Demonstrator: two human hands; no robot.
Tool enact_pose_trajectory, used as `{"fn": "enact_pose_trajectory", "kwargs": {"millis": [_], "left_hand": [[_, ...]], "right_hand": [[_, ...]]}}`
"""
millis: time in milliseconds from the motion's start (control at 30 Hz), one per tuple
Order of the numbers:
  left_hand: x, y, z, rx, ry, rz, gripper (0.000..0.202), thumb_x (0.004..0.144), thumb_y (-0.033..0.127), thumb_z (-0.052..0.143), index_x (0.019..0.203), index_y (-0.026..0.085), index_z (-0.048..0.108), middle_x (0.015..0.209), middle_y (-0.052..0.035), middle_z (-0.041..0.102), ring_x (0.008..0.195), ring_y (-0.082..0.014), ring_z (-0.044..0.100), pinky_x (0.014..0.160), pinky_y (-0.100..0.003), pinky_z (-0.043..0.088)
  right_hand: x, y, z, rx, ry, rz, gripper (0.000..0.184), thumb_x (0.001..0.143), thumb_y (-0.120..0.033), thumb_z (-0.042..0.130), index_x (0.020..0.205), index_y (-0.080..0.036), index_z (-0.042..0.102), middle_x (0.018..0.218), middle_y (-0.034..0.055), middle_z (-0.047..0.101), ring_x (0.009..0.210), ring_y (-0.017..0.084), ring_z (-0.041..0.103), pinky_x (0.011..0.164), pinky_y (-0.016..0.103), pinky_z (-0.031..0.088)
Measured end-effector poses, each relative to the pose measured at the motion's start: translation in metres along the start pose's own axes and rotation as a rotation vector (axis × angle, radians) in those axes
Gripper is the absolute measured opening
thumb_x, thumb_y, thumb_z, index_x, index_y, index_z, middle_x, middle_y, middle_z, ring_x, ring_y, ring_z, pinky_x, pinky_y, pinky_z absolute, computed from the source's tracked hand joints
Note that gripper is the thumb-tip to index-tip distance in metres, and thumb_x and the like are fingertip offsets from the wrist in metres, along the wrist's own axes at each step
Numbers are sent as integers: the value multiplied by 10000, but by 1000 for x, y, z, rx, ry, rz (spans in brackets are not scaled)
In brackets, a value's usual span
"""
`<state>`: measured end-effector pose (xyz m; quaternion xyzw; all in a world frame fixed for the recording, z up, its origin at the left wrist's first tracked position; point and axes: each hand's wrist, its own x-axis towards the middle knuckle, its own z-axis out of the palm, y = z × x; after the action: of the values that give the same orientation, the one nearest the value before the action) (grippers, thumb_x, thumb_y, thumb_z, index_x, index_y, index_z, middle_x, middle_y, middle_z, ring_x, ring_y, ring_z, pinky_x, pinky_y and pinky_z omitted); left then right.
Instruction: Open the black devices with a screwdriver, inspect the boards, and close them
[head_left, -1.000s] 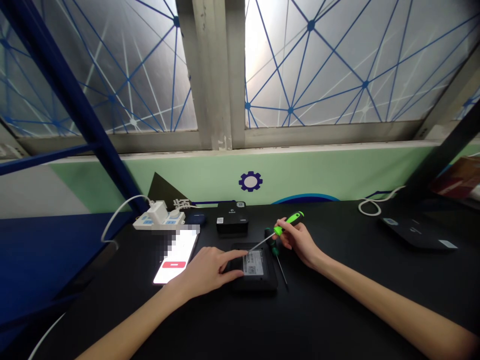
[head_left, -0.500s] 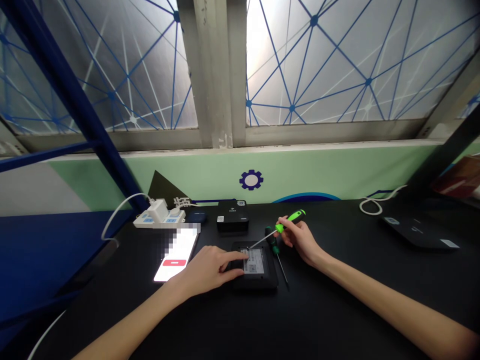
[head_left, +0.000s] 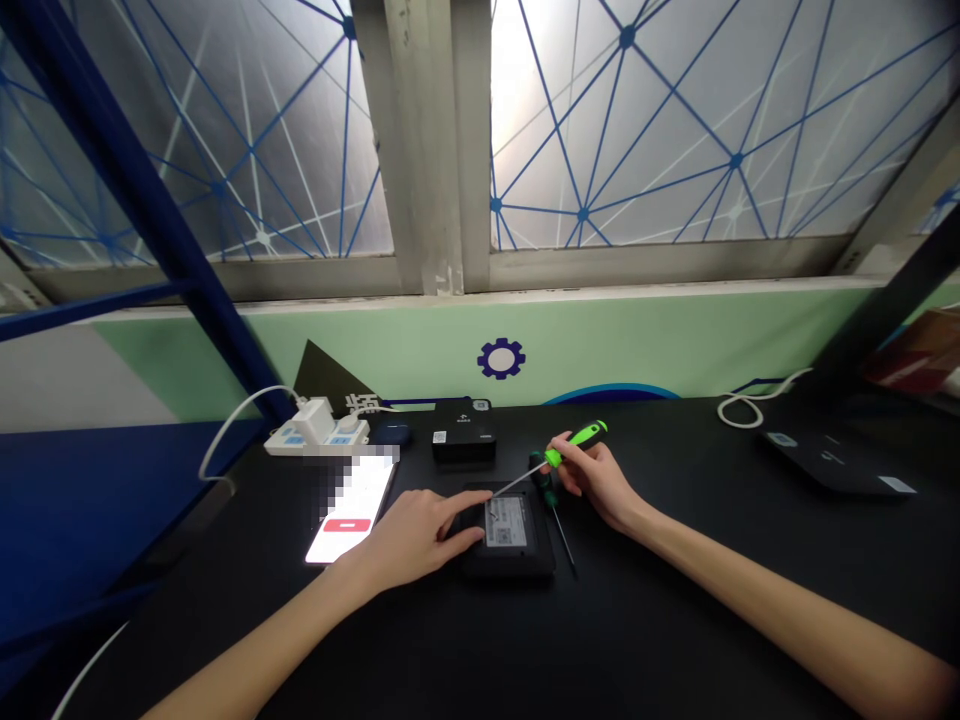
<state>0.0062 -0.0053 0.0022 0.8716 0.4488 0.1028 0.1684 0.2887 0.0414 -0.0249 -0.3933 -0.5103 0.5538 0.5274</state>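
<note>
A flat black electronic box (head_left: 517,567) lies on the dark table, its white printed label (head_left: 507,523) facing up. My left hand (head_left: 416,535) rests at the box's left side with fingers apart. Its index fingertip touches the upper left corner area, and the thumb is lower by the label. In my right hand (head_left: 596,480) is a screwdriver (head_left: 589,435) with a bright green and black handle. Its shaft slants down left to the box, the tip beside my left index finger. A second screwdriver (head_left: 551,495), dark green, lies along the box's right edge. A small dark mark shows on the label.
A phone (head_left: 341,545) with a lit screen lies left of my left hand. Behind it are a white power strip (head_left: 281,438) and a dark blue case (head_left: 391,433). Another black box (head_left: 465,428) stands near the wall. A flat black device (head_left: 832,465) lies far right.
My left index finger has moved up from the label to the screwdriver's tip. The right hand and its screwdriver have shifted slightly left.
</note>
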Motion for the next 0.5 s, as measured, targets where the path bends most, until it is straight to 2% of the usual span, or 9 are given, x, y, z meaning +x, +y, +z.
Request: {"fn": "enact_pose_trajectory", "kwargs": {"millis": [233, 367, 500], "left_hand": [[0, -2, 0, 51, 17, 20, 426, 1020, 481, 508, 1431, 374, 538, 597, 59, 583, 543, -159, 553, 555, -241, 275], [0, -2, 1, 74, 26, 37, 418, 1025, 477, 502, 1425, 362, 542, 596, 61, 587, 540, -161, 556, 558, -241, 282], [-1, -1, 1, 96, 52, 57, 404, 1022, 463, 521, 1411, 361, 554, 593, 63, 589, 541, -160, 564, 558, -239, 287]], "right_hand": [[0, -1, -3, 96, 25, -32, 311, 849, -460, 731, 813, -163, 645, 608, 29, 658, 431, 94, 402, 403, 240, 287], [1, -3, -4, 71, 79, -68, 316, 852, -459, 728, 788, -164, 635, 633, 33, 676, 410, 77, 372, 405, 246, 276], [0, -1, -1, 23, 50, -62, 327, 857, -465, 728, 795, -156, 641, 601, 35, 671, 408, 76, 379, 410, 243, 270]]}}
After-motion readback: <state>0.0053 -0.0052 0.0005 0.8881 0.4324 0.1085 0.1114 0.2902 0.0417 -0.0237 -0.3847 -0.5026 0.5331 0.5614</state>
